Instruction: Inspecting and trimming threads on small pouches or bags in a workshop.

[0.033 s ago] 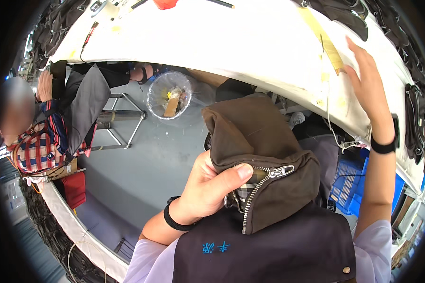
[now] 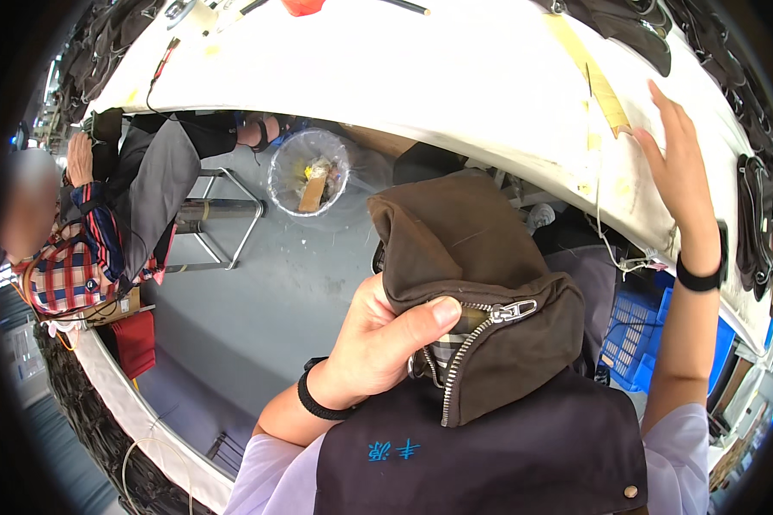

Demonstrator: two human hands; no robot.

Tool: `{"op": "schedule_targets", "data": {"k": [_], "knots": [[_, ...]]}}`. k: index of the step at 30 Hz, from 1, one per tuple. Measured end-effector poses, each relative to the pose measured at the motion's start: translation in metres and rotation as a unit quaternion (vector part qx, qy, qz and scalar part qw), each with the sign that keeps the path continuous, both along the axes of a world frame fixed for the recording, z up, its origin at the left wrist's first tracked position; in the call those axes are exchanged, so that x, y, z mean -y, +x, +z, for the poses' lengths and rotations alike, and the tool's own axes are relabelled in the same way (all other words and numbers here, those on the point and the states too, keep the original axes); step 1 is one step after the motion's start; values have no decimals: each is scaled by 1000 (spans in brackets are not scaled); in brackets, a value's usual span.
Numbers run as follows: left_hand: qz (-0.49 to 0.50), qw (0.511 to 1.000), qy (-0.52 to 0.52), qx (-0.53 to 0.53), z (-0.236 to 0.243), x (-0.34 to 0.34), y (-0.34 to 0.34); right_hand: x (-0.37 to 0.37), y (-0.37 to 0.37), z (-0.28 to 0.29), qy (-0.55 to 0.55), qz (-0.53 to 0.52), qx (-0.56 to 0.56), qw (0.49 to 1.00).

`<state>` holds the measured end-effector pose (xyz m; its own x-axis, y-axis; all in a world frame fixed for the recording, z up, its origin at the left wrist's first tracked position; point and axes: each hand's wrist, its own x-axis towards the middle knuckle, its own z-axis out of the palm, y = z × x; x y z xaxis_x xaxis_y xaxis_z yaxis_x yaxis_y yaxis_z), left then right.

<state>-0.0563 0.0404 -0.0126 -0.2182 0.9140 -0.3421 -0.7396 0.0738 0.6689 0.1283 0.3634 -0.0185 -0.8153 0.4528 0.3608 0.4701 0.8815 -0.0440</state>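
My left hand [image 2: 385, 345] grips a brown zippered cloth pouch [image 2: 472, 249] in front of my body, thumb on top near the open zip. Checked lining [image 2: 447, 350] shows in the opening. The silver zip slider [image 2: 514, 311] sits at the zip's upper right end, and the metal teeth curve down from it. Over the right part of the white table [image 2: 455, 77], my right hand [image 2: 678, 172] is stretched out with its fingers apart and nothing in it. It is nearest to a strip of yellow tape [image 2: 588, 73]. The pouch hides my left fingers.
A lined waste bin [image 2: 309, 193] and a metal-legged stool [image 2: 236, 225] stand on the grey floor. Another person [image 2: 73, 266] sits at the left. Blue plastic crates [image 2: 640, 339] are under the table at right. Dark folded pieces [image 2: 754, 223] hang at the table's right edge.
My right hand has drawn back slightly toward me and a little to the right, away from the tape. My left hand and the pouch have hardly moved.
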Motion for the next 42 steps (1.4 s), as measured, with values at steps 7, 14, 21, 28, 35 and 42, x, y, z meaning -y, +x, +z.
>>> {"op": "schedule_targets", "data": {"k": [7, 14, 21, 28, 35, 42], "knots": [[-2, 999, -13, 32, 7, -2, -3, -2, 88, -18, -83, -181, 86, 976], [-27, 998, -54, -25, 8, -2, 2, 9, 83, -16, -96, -217, 38, 971], [-19, 1000, -14, 10, 9, 4, 5, 134, 8, 49, -468, 131, -97, 868], [-53, 998, -33, 10, 14, 6, 3, 138, -34, 46, -302, 326, -42, 895], [-60, 998, -25, 3, 17, 5, 4, 137, -46, 43, -259, 367, -33, 893], [-91, 995, -38, 16, 22, 4, -1, 138, -47, 41, -217, 380, -48, 898]]}}
